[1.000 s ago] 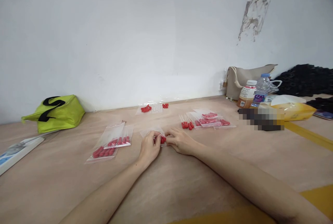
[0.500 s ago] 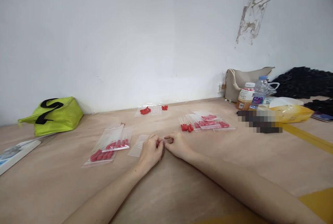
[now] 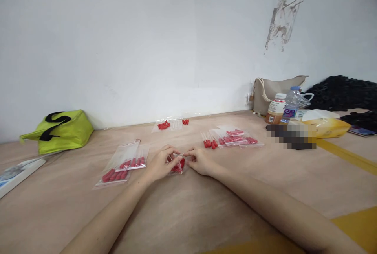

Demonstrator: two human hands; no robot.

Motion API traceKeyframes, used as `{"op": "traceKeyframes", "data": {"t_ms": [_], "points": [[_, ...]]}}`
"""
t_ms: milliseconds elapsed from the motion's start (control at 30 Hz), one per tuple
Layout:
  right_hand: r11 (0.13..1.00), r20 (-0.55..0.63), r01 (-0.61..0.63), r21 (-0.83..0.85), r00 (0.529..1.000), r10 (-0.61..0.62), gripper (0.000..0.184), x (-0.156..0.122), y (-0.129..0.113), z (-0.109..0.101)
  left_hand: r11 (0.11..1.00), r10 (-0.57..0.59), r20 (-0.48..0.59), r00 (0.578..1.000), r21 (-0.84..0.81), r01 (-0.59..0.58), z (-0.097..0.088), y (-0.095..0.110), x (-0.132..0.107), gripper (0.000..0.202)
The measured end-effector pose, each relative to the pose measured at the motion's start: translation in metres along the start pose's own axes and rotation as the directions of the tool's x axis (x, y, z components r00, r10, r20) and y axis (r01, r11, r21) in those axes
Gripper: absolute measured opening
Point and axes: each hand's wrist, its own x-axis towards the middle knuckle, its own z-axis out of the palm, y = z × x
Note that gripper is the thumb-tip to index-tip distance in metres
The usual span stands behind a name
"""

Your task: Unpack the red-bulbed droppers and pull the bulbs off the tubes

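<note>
My left hand and my right hand meet over the wooden table. Both pinch a small clear plastic bag of red-bulbed droppers, the left at its left side, the right at its top edge. The red bulbs show between my fingers. To the left lie two filled dropper bags. Beyond my right hand lie more filled bags and loose droppers. A further bag with loose red bulbs lies near the wall.
A lime-green bag sits at the back left by a flat white box. At the back right stand a beige handbag, two bottles, a yellow packet and a black pile.
The bag has turned in my hands: half a second ago its clear end stuck out to the left, now the red bulbs show between my fingers. My left fingers have opened slightly.
</note>
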Motion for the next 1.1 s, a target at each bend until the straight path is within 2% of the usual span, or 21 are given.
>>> {"op": "traceKeyframes", "data": {"t_ms": [100,200,267,400,567,767,933,1100], "points": [[1.000,0.003,0.009,-0.015,1.000,-0.009,0.029,-0.002,0.002,-0.003,0.997,0.074,0.138,0.988,-0.038,-0.070,-0.009,-0.012,-0.011,0.034],[0.996,0.006,0.072,-0.053,0.997,-0.072,0.029,-0.005,-0.003,-0.008,0.996,0.064,0.215,0.975,-0.068,-0.050,-0.012,-0.023,-0.019,0.051],[0.990,0.039,0.138,-0.031,0.990,-0.137,0.033,-0.007,-0.007,-0.012,0.997,0.030,0.196,0.980,-0.082,-0.014,-0.007,-0.026,-0.022,0.049],[0.969,0.059,0.244,0.028,0.968,-0.246,0.039,-0.007,-0.006,-0.016,0.997,-0.020,0.064,0.998,-0.074,0.024,0.010,-0.022,-0.021,0.039],[0.958,0.104,0.283,-0.049,0.955,-0.277,0.037,-0.004,0.006,-0.016,0.990,-0.060,0.061,0.996,-0.126,0.067,0.016,-0.017,-0.020,0.038],[0.971,0.186,0.226,-0.081,0.960,-0.208,0.031,-0.002,0.003,-0.022,0.979,-0.084,0.055,0.995,-0.180,0.092,0.019,-0.020,-0.021,0.035],[0.968,0.255,0.247,0.046,0.934,-0.251,0.032,-0.004,0.003,-0.028,0.982,-0.117,-0.025,0.993,-0.149,0.112,0.025,-0.022,-0.018,0.028],[0.972,0.247,0.183,0.148,0.945,-0.216,0.023,-0.003,0.007,-0.024,0.984,-0.102,-0.002,0.995,-0.149,0.100,0.025,-0.020,-0.019,0.029]]}}
